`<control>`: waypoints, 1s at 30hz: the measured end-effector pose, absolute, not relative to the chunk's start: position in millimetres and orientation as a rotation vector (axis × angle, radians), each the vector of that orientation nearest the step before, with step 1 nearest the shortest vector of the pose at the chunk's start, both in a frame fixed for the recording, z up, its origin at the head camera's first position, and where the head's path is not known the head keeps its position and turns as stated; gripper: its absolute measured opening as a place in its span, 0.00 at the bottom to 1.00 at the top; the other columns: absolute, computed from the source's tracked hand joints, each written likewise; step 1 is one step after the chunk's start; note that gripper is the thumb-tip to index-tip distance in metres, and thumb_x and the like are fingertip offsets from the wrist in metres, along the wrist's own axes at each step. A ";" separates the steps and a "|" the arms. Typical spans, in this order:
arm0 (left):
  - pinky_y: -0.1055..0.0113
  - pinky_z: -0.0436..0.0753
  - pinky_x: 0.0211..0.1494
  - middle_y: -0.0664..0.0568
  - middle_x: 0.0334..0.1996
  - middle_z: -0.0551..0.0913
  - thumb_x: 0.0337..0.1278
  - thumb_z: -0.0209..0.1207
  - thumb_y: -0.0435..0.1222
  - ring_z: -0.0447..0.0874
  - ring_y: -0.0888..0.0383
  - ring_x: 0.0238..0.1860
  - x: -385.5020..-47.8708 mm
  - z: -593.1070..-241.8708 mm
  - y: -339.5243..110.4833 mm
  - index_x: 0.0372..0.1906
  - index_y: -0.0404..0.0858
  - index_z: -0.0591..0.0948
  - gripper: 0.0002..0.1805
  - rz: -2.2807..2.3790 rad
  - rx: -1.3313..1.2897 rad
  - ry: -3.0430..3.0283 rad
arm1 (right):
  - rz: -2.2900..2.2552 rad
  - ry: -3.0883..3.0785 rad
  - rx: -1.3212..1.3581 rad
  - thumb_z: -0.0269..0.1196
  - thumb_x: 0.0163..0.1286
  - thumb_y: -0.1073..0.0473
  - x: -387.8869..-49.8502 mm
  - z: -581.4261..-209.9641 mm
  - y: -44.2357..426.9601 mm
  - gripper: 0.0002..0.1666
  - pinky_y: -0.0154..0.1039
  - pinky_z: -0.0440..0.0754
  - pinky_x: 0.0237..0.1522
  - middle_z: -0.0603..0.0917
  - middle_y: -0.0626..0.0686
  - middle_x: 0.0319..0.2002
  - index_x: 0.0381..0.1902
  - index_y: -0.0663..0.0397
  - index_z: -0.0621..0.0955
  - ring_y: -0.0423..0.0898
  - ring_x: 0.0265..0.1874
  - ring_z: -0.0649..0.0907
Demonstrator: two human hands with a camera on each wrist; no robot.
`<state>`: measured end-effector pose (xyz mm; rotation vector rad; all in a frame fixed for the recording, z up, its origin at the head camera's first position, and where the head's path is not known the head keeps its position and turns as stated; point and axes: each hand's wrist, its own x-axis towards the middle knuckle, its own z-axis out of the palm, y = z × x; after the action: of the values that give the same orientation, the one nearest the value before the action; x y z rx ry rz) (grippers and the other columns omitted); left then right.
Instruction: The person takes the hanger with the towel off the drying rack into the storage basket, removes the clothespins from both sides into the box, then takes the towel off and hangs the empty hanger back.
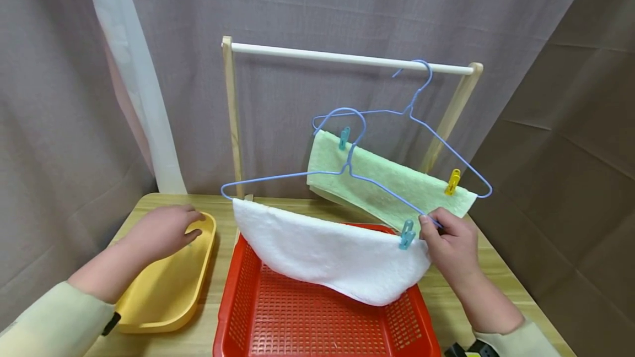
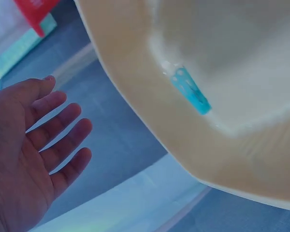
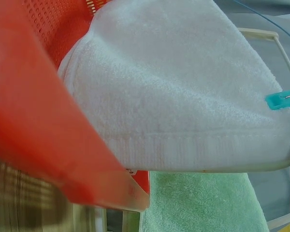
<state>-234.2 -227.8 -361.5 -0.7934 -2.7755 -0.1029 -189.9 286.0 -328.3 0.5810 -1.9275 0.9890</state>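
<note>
A perforated red basket [image 1: 317,318] is overhung by a fluffy white towel [image 1: 322,252]; the slim blue hanger [image 1: 349,160] is gripped by right fingers [image 1: 448,218], left fingers [image 2: 58,123] being relaxed.

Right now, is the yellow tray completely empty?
No, the left wrist view shows a blue clip lying inside the yellow tray.

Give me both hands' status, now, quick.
Left hand: open, holding nothing, at the yellow tray.
Right hand: closed, holding the front blue hanger with the white towel on it.
</note>
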 end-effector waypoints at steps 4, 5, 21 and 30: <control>0.49 0.82 0.44 0.50 0.39 0.85 0.55 0.69 0.39 0.85 0.48 0.38 -221.3 -354.7 -224.8 0.47 0.39 0.86 0.15 -0.123 -0.800 -2.760 | 0.999 -1.923 0.583 0.61 0.53 0.80 -188.9 -326.9 284.2 0.15 0.30 0.59 0.14 0.73 0.42 0.13 0.15 0.59 0.75 0.33 0.15 0.66; 0.49 0.82 0.45 0.50 0.40 0.85 0.55 0.69 0.40 0.85 0.48 0.39 -218.4 -353.4 -224.4 0.47 0.39 0.86 0.15 -0.130 -0.799 -2.758 | 1.002 -1.920 0.585 0.61 0.53 0.80 -189.0 -326.9 283.9 0.15 0.30 0.59 0.14 0.73 0.43 0.13 0.15 0.60 0.75 0.33 0.15 0.66; 0.53 0.83 0.47 0.54 0.40 0.85 0.50 0.72 0.38 0.85 0.53 0.41 -175.8 -334.3 -211.1 0.48 0.42 0.86 0.17 -0.149 -0.832 -2.668 | 1.010 -1.932 0.545 0.61 0.54 0.81 -188.7 -327.7 282.3 0.16 0.31 0.59 0.14 0.73 0.42 0.13 0.15 0.60 0.75 0.33 0.15 0.66; 0.55 0.83 0.47 0.55 0.41 0.85 0.51 0.71 0.38 0.85 0.55 0.42 -165.5 -327.9 -202.1 0.47 0.44 0.86 0.16 -0.152 -0.867 -2.633 | 1.002 -1.938 0.543 0.61 0.53 0.81 -187.9 -325.6 279.8 0.16 0.31 0.60 0.14 0.73 0.42 0.13 0.15 0.60 0.75 0.33 0.15 0.66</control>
<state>-165.5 -202.1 -327.9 -0.8667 -2.6329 -0.1521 -187.9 279.8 -325.6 0.5433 -1.9376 1.0019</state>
